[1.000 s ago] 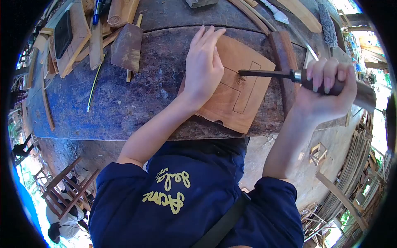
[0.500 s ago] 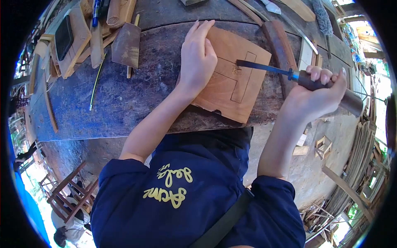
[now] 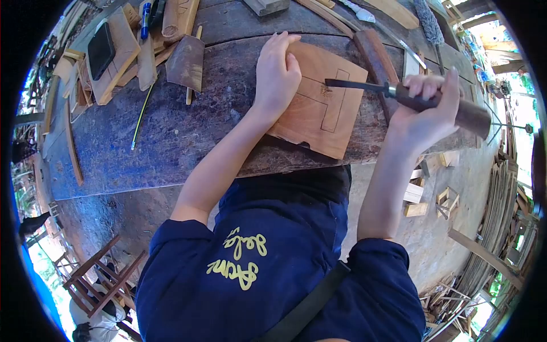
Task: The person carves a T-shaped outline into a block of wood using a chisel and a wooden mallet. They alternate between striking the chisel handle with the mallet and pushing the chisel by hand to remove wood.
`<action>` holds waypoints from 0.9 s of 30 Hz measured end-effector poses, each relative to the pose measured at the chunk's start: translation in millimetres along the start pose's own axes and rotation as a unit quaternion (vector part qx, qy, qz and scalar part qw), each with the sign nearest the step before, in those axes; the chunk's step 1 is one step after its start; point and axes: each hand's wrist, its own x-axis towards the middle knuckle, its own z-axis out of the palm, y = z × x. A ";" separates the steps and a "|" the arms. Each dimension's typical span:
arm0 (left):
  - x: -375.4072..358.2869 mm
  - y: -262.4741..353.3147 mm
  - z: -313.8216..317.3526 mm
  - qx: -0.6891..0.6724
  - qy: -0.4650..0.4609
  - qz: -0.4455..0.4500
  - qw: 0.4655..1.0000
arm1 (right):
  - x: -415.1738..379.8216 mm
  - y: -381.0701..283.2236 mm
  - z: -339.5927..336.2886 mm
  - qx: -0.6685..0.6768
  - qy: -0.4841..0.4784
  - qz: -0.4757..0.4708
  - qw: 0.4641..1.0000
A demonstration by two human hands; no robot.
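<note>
A flat reddish-brown wooden board (image 3: 310,117) lies on the workbench, with a T-like outline drawn on it and a few small shavings near its middle. My left hand (image 3: 278,71) rests on the board's left edge, fingers held together toward the far side. Across from it, my right hand (image 3: 424,111) is wrapped round the dark wooden handle of a chisel (image 3: 359,85). The long metal blade points left, its tip at the shavings beside the drawn outline. Whether the tip touches the wood is hard to tell.
On the worn workbench (image 3: 188,131) lie a pencil (image 3: 142,117), a sanding sheet (image 3: 186,62), a phone (image 3: 101,50) on wood pieces, and a blue marker (image 3: 146,20). A wooden bar (image 3: 376,57) lies behind the board. A brush (image 3: 427,21) is at the far right.
The view has shifted slightly. My right hand still holds the chisel, whose handle now sits a little farther left and higher in view. My left hand stays on the board.
</note>
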 end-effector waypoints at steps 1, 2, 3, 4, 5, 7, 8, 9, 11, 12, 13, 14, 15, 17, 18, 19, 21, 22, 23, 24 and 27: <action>-0.2 -0.6 0.4 0.008 0.000 0.011 1.000 | 1.6 0.5 4.4 -0.008 -0.100 -0.012 0.995; -0.8 -1.1 0.7 0.008 0.000 0.011 1.000 | 3.2 1.1 8.9 -0.017 -0.198 -0.023 0.980; -0.5 -1.2 0.6 0.008 -0.003 0.012 1.000 | 5.0 2.3 13.1 -0.016 -0.198 -0.024 0.980; -0.1 -1.5 0.5 0.009 -0.007 0.013 1.000 | 7.0 3.9 17.7 -0.013 -0.246 -0.006 0.969; 0.2 -1.9 0.7 0.010 -0.007 0.013 1.000 | 8.1 4.0 22.4 -0.010 -0.294 0.012 0.956; -0.1 -1.1 0.7 0.017 -0.005 0.020 1.000 | 8.1 0.8 31.3 -0.069 -0.326 0.018 0.943; -0.3 -1.1 0.7 0.018 -0.004 0.019 1.000 | 9.9 3.5 34.5 -0.064 -0.345 0.032 0.936; -0.3 -1.2 0.9 0.020 -0.005 0.021 1.000 | 10.9 4.7 37.8 -0.059 -0.363 0.047 0.929; -0.4 -1.2 0.8 0.023 -0.007 0.022 0.999 | 9.4 4.7 45.6 -0.092 -0.359 0.050 0.928; -0.3 -1.0 0.6 0.023 -0.008 0.021 0.999 | 14.2 7.0 45.9 -0.069 -0.425 0.068 0.900; -0.2 -0.7 0.3 0.023 -0.010 0.020 0.999 | 17.0 8.1 46.3 -0.046 -0.488 0.087 0.867; 0.3 -0.4 -0.3 0.022 -0.011 0.020 0.999 | 16.7 9.0 46.2 -0.050 -0.493 0.087 0.864; 1.0 -0.1 -1.3 0.020 -0.014 0.016 1.000 | 15.0 8.7 47.0 -0.051 -0.493 0.087 0.864; 0.6 0.7 -2.0 0.017 -0.016 0.014 1.000 | 11.5 5.1 47.7 -0.078 -0.420 0.096 0.899; 0.8 1.6 -2.0 0.012 -0.015 0.011 1.000 | 12.1 4.1 45.6 -0.077 -0.421 0.094 0.899; 1.2 3.1 -2.5 0.007 -0.014 0.008 1.000 | 12.7 4.4 40.4 -0.082 -0.415 0.082 0.903; 3.1 11.3 -10.6 -0.026 -0.002 0.028 0.999 | 11.7 4.3 33.6 -0.082 -0.410 0.068 0.906; 6.4 22.1 -18.5 -0.060 0.006 0.048 0.997 | 11.0 3.8 31.8 -0.076 -0.409 0.071 0.906; 7.4 37.0 -26.2 -0.122 0.023 0.064 0.990 | 11.0 3.0 31.1 -0.069 -0.408 0.072 0.907; 7.2 59.6 -36.7 -0.185 0.038 0.080 0.979 | 9.7 1.7 31.2 -0.066 -0.390 0.086 0.914; -13.6 137.0 -70.5 -0.459 -0.065 0.132 0.876 | 11.8 6.4 30.8 -0.016 -0.336 0.095 0.937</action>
